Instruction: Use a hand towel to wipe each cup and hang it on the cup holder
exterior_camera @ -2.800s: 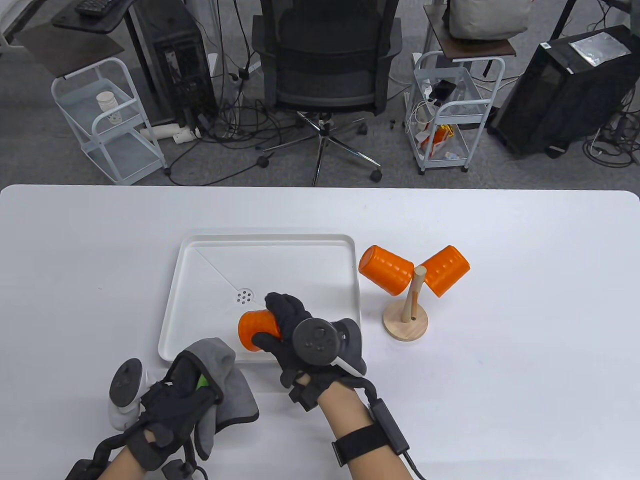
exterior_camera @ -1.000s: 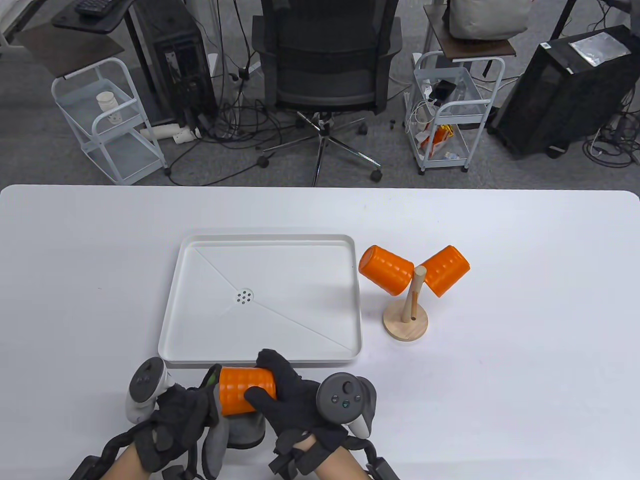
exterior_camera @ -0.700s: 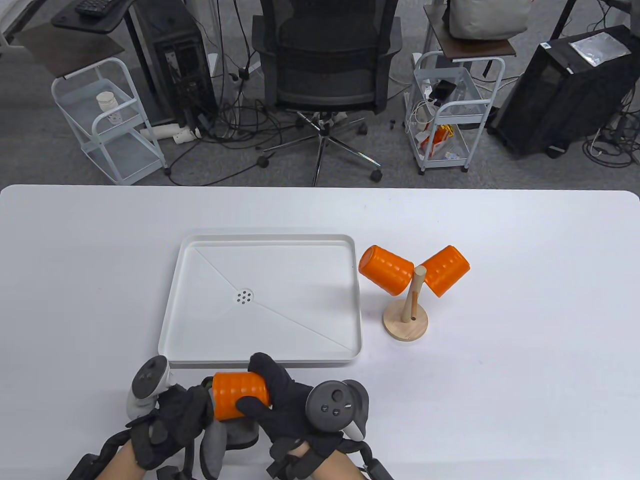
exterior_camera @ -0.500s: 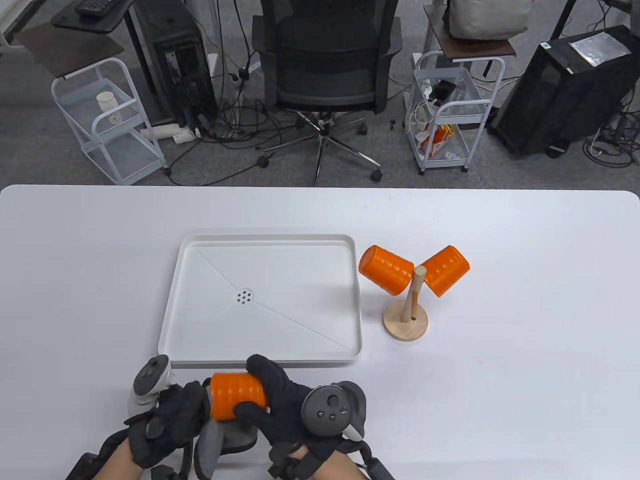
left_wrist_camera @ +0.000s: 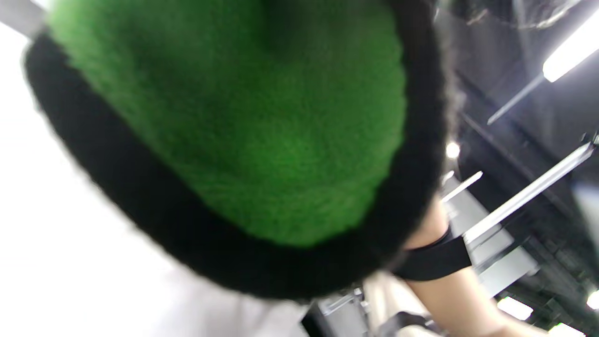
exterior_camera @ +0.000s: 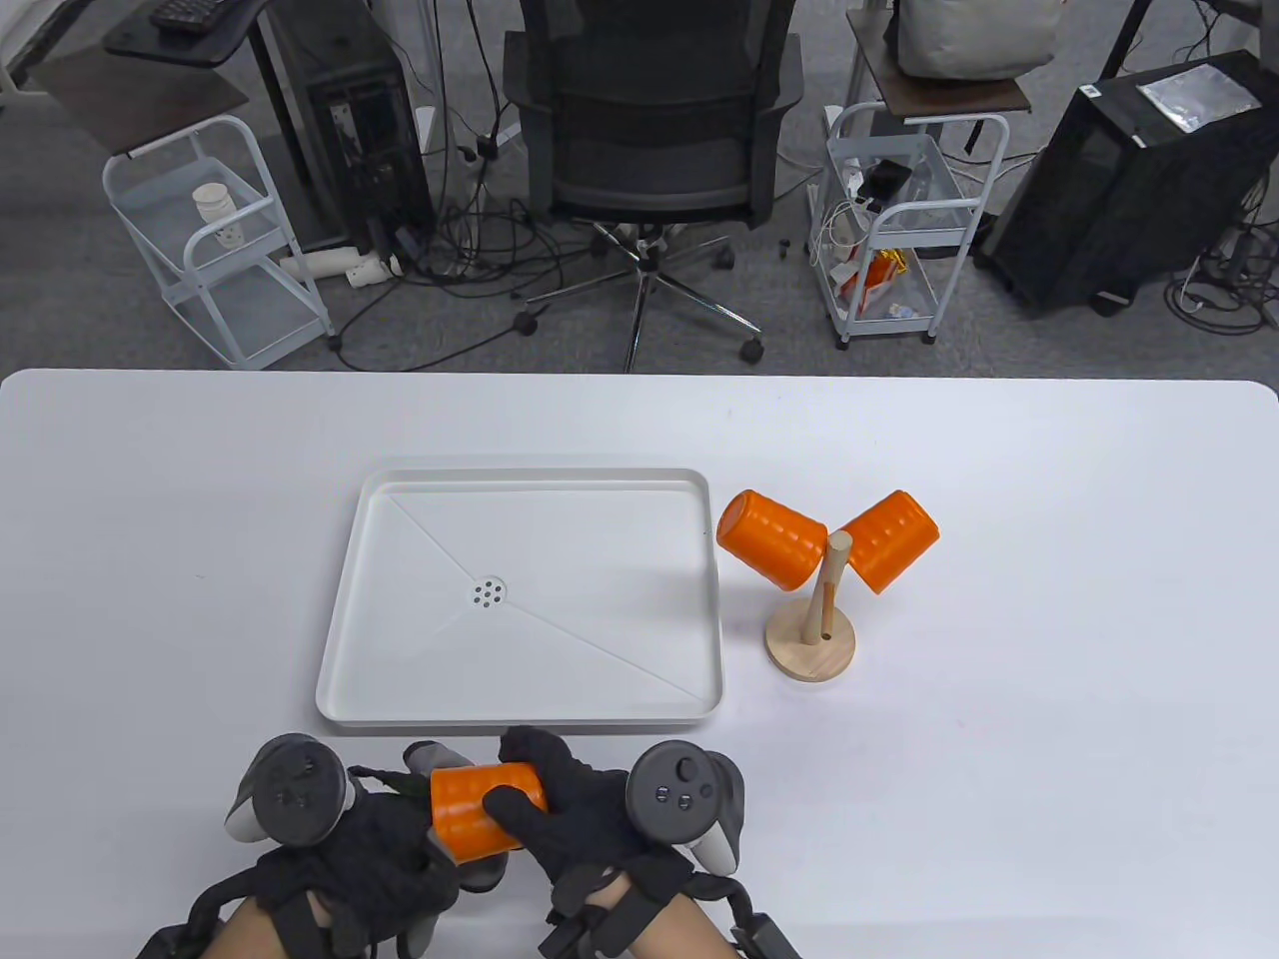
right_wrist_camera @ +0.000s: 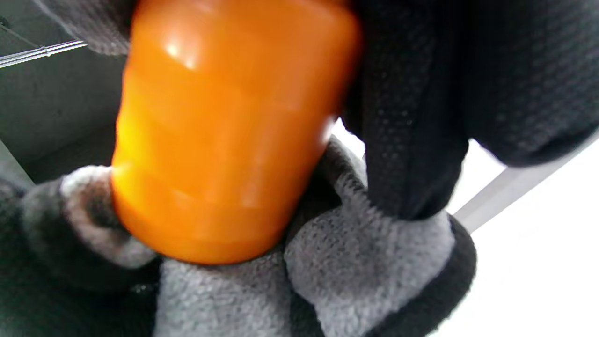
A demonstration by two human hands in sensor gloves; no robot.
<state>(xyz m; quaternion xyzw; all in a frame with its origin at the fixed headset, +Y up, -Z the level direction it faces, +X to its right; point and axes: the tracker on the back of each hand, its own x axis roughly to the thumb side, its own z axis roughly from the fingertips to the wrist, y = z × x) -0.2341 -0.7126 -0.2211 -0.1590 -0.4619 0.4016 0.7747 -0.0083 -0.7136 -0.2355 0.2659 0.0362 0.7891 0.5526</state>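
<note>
Orange cup [exterior_camera: 478, 809], ribbed along its side and glossy, lies on its side above the near edge of the white table [exterior_camera: 1049, 699], just in front of the white tray [exterior_camera: 345, 639], and we see it held between two gloved hands. Our right hand [exterior_camera: 590, 819] has its grip clamped on the cup, fingers over the top and thumb across the front; in the right wrist view the cup [right_wrist_camera: 220, 131] shows a smooth, shiny wall with faint horizontal bands, and a black gloved finger [right_wrist_camera: 407, 140] lies against its right side. Our left hand [exterior_camera: 370, 859] has its grip closed on the hand towel [exterior_camera: 480, 874], a grey fleece cloth with a dark edge, bunched against the cup's left end and underside. From the right wrist view the towel [right_wrist_camera: 355, 262] wraps up around the lower part of the cup and touches it. In the left wrist view a green face of the towel [left_wrist_camera: 234, 121], bordered in black, fills most of the frame, blurred. To the right of the tray stands the wooden cup holder [exterior_camera: 811, 639], its round base on the table, with two more orange cups [exterior_camera: 771, 537] [exterior_camera: 889, 539] hanging tilted outward on its pegs, one to each side of the post.
</note>
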